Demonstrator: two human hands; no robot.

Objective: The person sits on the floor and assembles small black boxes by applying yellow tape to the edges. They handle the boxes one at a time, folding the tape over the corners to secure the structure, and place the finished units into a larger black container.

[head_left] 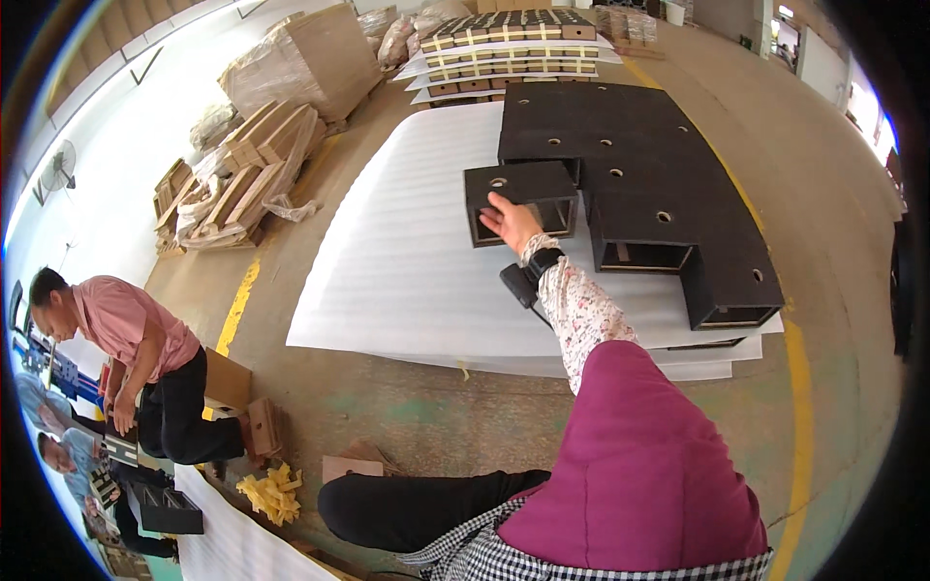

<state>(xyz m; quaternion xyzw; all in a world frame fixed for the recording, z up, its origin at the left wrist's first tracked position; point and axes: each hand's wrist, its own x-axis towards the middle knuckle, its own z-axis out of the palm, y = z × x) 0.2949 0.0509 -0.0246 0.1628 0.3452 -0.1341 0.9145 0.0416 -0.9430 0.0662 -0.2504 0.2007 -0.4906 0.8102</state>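
Observation:
My right hand reaches out at the near side of a small black box. The box has a round hole in its top and an open near face. My thumb lies by its top edge, and the fingers show apart in front of it; a firm grip is not visible. A floral sleeve covers the arm, with a black band and a small black device at the wrist. Just beyond, a group of similar black boxes with round holes stands close together on white foam sheeting. My left hand is out of view.
Layered stacks of boxes stand behind. A wrapped carton and wooden pieces are at the far left. Nearer left, a person in a pink shirt bends over work beside others. Yellow scraps lie near my leg.

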